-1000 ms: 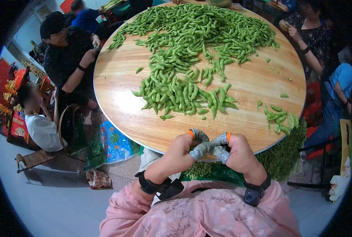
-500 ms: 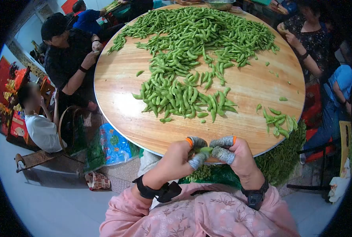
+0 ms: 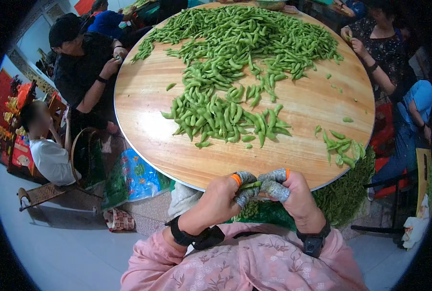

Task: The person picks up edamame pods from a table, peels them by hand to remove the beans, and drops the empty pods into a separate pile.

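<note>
A green edamame pod (image 3: 251,185) lies pinched between the grey-covered thumb and finger of my left hand (image 3: 218,194). My right hand (image 3: 299,194) is closed too, its covered thumb and finger meeting the tip of the same pod. Both hands are just above the near edge of the round wooden table (image 3: 145,106). Beyond them, a smaller cluster of edamame pods (image 3: 216,119) spreads across the tabletop and joins the large heap of pods (image 3: 235,29) at the far side. A few loose pods (image 3: 341,145) lie to the right.
Below the table's near right edge is a mass of green scraps (image 3: 346,196). On the left floor lies a blue printed bag (image 3: 139,175). One person in black (image 3: 80,63) is at the left, another in a dark patterned top (image 3: 385,53) at the right. A bamboo chair (image 3: 56,191) stands lower left.
My left thumb and finger have closed more tightly around the pod, and that hand has turned slightly. The right hand stays nearly in place. The pods on the table look unchanged.
</note>
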A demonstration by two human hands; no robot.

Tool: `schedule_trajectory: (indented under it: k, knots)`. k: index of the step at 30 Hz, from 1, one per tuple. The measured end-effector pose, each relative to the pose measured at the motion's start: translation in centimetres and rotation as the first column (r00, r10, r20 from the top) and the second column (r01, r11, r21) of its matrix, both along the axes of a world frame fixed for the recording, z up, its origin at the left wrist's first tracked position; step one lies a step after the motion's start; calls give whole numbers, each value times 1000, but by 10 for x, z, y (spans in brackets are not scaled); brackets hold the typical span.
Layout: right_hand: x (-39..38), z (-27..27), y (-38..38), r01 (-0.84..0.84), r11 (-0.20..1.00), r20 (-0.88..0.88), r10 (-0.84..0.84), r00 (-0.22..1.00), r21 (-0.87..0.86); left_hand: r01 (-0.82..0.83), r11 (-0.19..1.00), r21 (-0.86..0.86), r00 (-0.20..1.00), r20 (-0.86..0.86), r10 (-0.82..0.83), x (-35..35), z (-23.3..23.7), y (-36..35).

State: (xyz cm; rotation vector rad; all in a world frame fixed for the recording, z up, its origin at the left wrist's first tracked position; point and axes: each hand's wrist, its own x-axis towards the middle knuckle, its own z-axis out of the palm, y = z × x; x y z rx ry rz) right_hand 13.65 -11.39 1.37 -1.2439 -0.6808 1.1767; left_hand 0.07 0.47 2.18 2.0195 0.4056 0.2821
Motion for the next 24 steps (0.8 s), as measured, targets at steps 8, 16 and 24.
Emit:
schedule_trajectory:
  k: [8,16,24]
  knots:
    - [2,0,-1,-18,999,28,19,999,-43,83,995,49,995,-62,-80,-1,3,5]
    - [-1,0,-1,-18,999,10,18,1000,-31,142,982,126,987,-100,-129,-1,6,7]
    - [-1,1,2,-36,997,90,42,995,-67,206,977,-58,978,-27,-207,1,-5,9]
